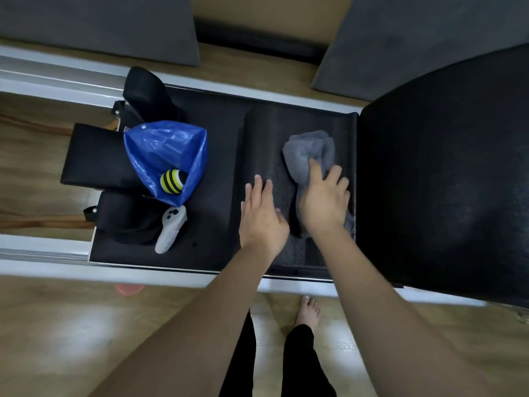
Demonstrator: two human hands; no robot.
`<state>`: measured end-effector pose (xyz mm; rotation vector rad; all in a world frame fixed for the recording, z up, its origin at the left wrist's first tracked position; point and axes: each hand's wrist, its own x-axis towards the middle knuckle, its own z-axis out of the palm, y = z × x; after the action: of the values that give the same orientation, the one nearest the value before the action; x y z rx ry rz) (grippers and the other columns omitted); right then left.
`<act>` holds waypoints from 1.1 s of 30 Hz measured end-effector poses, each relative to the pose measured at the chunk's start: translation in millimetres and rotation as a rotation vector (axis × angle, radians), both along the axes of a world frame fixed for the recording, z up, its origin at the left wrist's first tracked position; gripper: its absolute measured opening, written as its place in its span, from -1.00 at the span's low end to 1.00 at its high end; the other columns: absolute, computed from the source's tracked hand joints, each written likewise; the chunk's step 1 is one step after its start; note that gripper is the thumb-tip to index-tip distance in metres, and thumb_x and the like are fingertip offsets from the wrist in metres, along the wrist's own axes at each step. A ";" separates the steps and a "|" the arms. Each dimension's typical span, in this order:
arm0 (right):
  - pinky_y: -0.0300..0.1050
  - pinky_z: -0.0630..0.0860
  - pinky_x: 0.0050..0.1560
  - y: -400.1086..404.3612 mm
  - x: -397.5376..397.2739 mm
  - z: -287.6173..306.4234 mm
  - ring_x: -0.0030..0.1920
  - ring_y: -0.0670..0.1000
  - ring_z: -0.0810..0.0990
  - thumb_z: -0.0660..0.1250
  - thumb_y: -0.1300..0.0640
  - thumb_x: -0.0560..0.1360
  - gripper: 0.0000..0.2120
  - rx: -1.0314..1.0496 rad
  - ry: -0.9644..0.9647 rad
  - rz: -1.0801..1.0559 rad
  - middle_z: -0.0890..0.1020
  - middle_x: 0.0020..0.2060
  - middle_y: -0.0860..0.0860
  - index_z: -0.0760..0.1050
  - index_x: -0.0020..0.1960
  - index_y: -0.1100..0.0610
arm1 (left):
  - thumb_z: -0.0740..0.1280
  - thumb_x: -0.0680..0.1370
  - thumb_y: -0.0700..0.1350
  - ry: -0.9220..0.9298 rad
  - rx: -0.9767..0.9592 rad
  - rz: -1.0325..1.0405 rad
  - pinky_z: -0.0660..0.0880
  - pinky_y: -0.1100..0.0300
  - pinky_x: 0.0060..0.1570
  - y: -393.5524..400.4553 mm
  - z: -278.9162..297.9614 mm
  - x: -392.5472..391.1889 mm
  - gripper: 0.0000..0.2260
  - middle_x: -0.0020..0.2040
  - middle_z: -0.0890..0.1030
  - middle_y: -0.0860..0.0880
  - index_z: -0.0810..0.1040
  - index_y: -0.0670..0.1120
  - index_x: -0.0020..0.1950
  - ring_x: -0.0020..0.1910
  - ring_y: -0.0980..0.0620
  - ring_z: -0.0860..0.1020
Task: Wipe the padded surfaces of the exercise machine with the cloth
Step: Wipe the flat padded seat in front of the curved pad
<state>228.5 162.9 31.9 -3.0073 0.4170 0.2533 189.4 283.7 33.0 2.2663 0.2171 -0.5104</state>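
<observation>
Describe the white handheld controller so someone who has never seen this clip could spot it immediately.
Start at the long black padded carriage between the pale metal rails. At its left end, below the blue plastic bag that holds a yellow-and-black striped ball, lies the white controller. It is the only white thing on the padding.

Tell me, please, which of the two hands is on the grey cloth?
The right hand is the one: it presses on the grey cloth lying on the black pad. The left hand rests flat on the bare pad beside it.

Dim indoor light, soft glare on the floor (94, 313), edges curved and blurred.
</observation>
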 end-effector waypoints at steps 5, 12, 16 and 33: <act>0.17 0.47 -0.08 2.3 -123.9 -0.1 -0.04 0.25 0.42 0.40 0.04 0.44 -0.37 0.028 0.007 -0.024 0.42 0.18 0.22 0.32 0.48 -0.01 | 0.14 0.57 -0.26 0.057 0.035 -0.119 0.12 -0.02 0.54 -4.5 0.0 12.0 -0.41 0.64 -0.08 0.12 0.17 -0.02 0.60 0.60 0.06 -0.21; 0.20 0.42 0.04 -19.4 -74.0 2.7 0.05 0.29 0.40 0.28 0.23 0.49 -0.40 0.022 0.039 -0.068 0.38 0.22 0.27 0.25 0.51 0.05 | 0.25 0.52 -0.22 0.115 0.188 -0.365 0.40 0.10 0.32 13.3 3.5 16.8 -0.26 0.61 -0.24 0.19 0.01 0.09 0.63 0.59 0.09 -0.27; 0.11 0.35 0.19 -32.8 10.4 3.1 0.16 0.26 0.36 0.22 0.28 0.52 -0.34 -0.076 0.068 -0.036 0.29 0.29 0.24 0.08 0.55 0.08 | 0.28 0.49 -0.22 0.108 0.248 -0.423 0.37 0.02 0.38 14.5 1.0 13.6 -0.19 0.61 -0.28 0.17 -0.05 0.09 0.63 0.59 0.05 -0.28; 0.12 0.42 -0.01 -29.7 -73.9 1.5 -0.03 0.22 0.37 0.43 0.24 0.38 -0.31 -0.071 0.027 -0.123 0.39 0.13 0.22 0.27 0.45 0.08 | 0.26 0.49 -0.26 0.241 0.286 -0.488 0.38 0.04 0.34 11.6 18.9 28.6 -0.18 0.60 -0.30 0.14 -0.09 0.08 0.63 0.59 0.02 -0.30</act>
<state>154.7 133.2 33.3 -3.0350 0.6245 0.2749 218.0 295.4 51.9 2.5371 -0.1630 -1.0683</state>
